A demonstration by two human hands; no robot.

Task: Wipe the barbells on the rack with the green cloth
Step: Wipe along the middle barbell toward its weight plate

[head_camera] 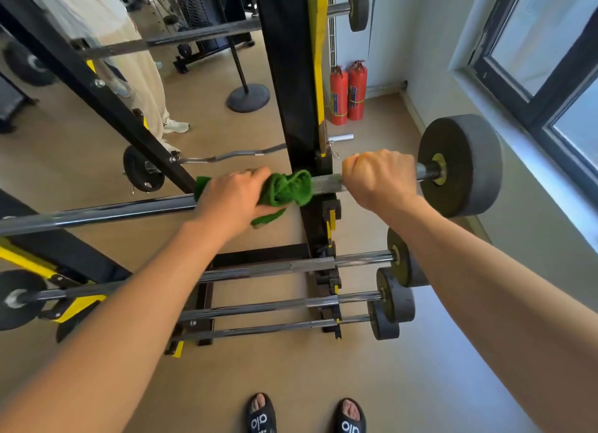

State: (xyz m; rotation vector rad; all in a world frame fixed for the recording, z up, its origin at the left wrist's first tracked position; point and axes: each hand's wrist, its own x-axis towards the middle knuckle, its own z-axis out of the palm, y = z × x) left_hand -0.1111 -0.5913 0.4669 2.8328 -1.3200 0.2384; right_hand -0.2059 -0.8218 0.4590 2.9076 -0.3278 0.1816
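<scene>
A chrome barbell (97,214) with a black plate (459,165) at its right end lies across the black and yellow rack (284,76) at chest height. My left hand (233,196) is wrapped around the bar with the green cloth (286,188) bunched between palm and bar, just left of the rack's upright. My right hand (380,177) grips the bare knurled bar to the right of the upright, close to the plate. Three more barbells (291,266) rest on lower pegs of the rack below my arms.
A curl bar (226,156) hangs behind the rack. Two red fire extinguishers (348,91) stand in the corner by the wall. A window (550,60) runs along the right. Another person's legs (142,86) stand at the back left. My sandalled feet (304,416) are on the tan floor.
</scene>
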